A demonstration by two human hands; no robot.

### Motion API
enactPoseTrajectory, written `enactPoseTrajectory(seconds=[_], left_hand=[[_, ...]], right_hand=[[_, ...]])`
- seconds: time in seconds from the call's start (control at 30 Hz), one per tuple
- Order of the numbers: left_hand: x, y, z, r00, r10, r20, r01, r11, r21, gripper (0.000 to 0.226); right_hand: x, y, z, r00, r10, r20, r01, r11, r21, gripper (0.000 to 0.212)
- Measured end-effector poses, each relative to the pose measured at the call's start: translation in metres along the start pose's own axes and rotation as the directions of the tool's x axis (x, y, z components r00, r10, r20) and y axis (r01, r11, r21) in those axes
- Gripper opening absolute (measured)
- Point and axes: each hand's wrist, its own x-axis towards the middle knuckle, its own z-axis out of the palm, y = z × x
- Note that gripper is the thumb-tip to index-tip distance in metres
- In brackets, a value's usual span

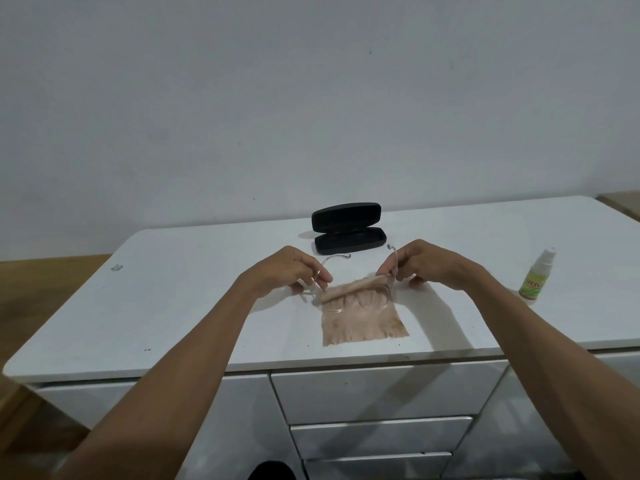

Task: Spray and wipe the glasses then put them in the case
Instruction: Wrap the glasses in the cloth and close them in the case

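Clear-framed glasses [349, 301] rest lenses-down on a beige cloth [363, 322] on the white cabinet top [173, 306]. My left hand [294, 271] pinches the left temple arm. My right hand [426, 263] pinches the right temple arm, which stands up and curves back. The cloth's far edge is folded over the frame front. Just behind the glasses lies a black glasses case [349, 227], open with its lid raised. A small spray bottle [535, 277] with a green and white label stands at the right.
The cabinet backs against a plain white wall. Drawers [381, 393] run below its front edge. Wooden floor [41, 282] shows at the left, and a wooden surface at the far right corner.
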Motion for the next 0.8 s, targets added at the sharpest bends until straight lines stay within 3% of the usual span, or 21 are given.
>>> enactPoseTrajectory(seconds=[0.17,0.27,0.43,0.53,0.6,0.7,0.8], left_hand=[[0.002,0.002,0.003,1.000,-0.011,0.008,0.010,0.992,0.129,0.046],[0.001,-0.001,0.005,1.000,0.004,-0.023,-0.002,0.995,0.103,0.044],[-0.008,-0.007,0.007,0.982,0.032,-0.183,-0.039,0.999,-0.030,0.040],[-0.016,-0.014,0.007,0.959,0.054,-0.278,-0.065,0.998,-0.028,0.038],[-0.025,-0.017,0.009,0.926,0.072,-0.371,-0.084,0.996,-0.015,0.031],[-0.041,-0.018,0.018,0.850,0.187,-0.493,-0.172,0.982,0.077,0.020],[-0.055,-0.017,0.034,0.825,0.336,-0.455,-0.245,0.937,0.247,0.014]], right_hand=[[-0.004,-0.005,0.003,1.000,0.016,0.014,-0.015,0.998,-0.055,0.047],[-0.005,-0.006,0.005,1.000,0.020,-0.007,-0.020,0.999,-0.048,0.045],[-0.011,-0.001,0.008,0.992,0.004,-0.125,0.001,0.999,0.038,0.040],[-0.018,0.001,0.012,0.981,-0.012,-0.192,0.017,1.000,0.024,0.041],[-0.024,0.004,0.017,0.950,-0.014,-0.311,0.012,1.000,-0.009,0.033],[-0.036,0.008,0.024,0.851,-0.038,-0.523,0.026,0.999,-0.030,0.014],[-0.047,0.010,0.032,0.841,-0.107,-0.531,0.040,0.990,-0.135,0.013]])
